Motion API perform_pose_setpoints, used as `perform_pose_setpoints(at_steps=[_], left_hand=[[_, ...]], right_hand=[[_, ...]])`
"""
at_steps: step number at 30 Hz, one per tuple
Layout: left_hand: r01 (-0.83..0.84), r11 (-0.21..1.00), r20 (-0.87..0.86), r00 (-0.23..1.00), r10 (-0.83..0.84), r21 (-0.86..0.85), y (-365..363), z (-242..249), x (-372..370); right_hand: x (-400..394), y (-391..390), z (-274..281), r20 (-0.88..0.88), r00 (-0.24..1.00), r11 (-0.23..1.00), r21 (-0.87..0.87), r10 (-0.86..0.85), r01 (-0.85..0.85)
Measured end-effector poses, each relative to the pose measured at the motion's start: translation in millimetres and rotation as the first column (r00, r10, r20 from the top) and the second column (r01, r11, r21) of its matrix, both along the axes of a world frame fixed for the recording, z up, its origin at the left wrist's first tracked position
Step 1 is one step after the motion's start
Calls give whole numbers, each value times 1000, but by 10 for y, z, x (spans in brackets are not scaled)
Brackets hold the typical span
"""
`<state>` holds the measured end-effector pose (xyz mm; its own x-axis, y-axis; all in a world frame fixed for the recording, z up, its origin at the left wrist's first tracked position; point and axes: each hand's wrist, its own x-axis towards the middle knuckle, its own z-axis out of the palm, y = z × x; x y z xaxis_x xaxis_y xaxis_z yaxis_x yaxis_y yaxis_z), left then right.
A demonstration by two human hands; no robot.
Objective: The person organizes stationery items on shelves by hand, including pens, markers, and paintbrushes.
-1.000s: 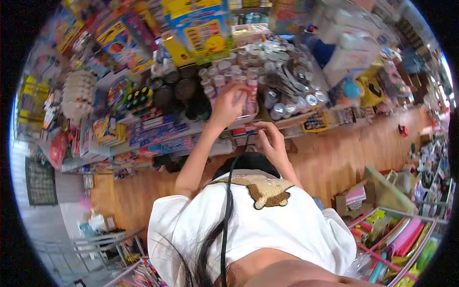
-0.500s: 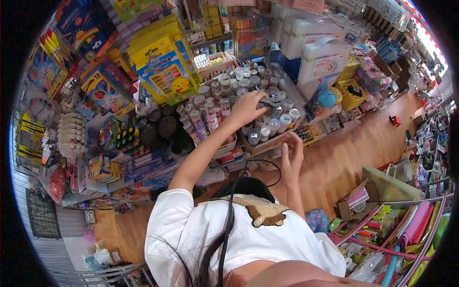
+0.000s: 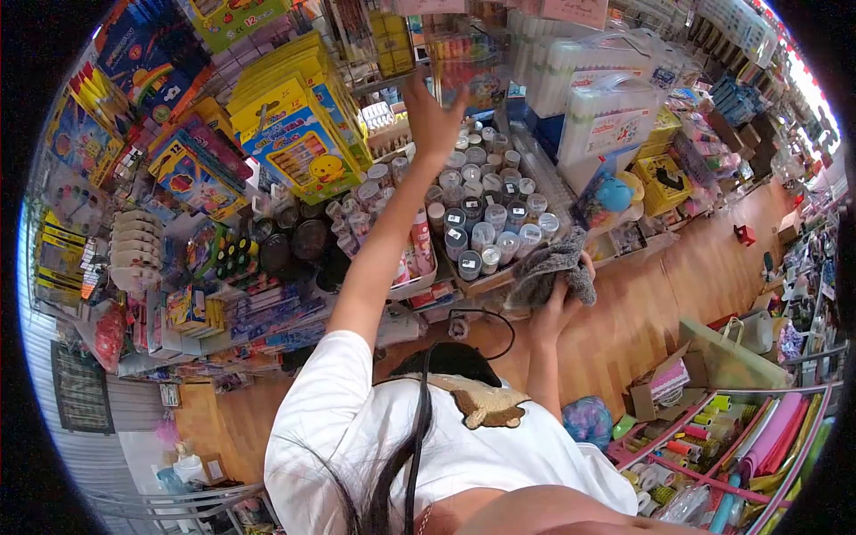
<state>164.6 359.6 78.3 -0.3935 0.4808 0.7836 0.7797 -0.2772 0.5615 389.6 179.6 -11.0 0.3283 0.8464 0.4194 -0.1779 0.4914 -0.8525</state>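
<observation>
My left hand (image 3: 432, 120) reaches over the shelf toward the back, fingers apart and a little blurred, holding nothing that I can see. Below it stand many small clear jars with pale lids (image 3: 481, 201), packed close together in a box. Beside these, under my left forearm, are clear tubes (image 3: 355, 214) with patterned sides. A fluffy grey cloth (image 3: 553, 270) is bunched up in my right hand (image 3: 560, 308), which grips it at the front right edge of the jars. The cloth hides part of that hand's fingers.
Yellow crayon boxes (image 3: 294, 134) stand left of the jars. Clear cases of pens (image 3: 606, 116) and a blue round toy (image 3: 613, 192) are to the right. A cardboard box (image 3: 664, 388) and a pink-framed rack of rolls (image 3: 695, 477) stand behind on the right.
My left hand has left the jars and moved up toward the back, opening. The grey cloth, earlier under my left hand, is now in my right hand at the front edge.
</observation>
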Motion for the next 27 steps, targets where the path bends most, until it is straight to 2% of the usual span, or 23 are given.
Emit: perform_pose_setpoints(at_steps=[2, 5, 8, 11, 14, 23, 24, 27], left_hand=[[-53, 997, -13, 998, 54, 57, 239, -43, -111], [-50, 999, 32, 998, 50, -16, 326, -48, 3], [-13, 999, 170, 985, 18, -34, 340, 4, 43], [36, 995, 161, 986, -50, 91, 386, -27, 93], [25, 991, 137, 990, -43, 128, 268, 8, 173], [74, 988, 105, 991, -88, 133, -51, 160, 401], [146, 983, 183, 969, -164, 110, -148, 215, 465], [199, 964, 140, 964, -224, 173, -179, 196, 536]], right_hand=[[0, -77, 17, -90, 995, 998, -34, 50, -53], [21, -144, -62, -156, 984, 990, -99, 84, -100], [48, -193, -80, -165, 985, 983, -169, 47, -75], [94, -197, -93, -93, 996, 988, -151, 9, -23], [125, -218, -73, -162, 987, 989, -144, 20, -44], [201, -308, -192, -197, 980, 990, -143, -21, -8], [197, -322, -177, -225, 974, 989, -145, -15, -18], [185, -372, -126, -276, 961, 987, -155, -13, -31]])
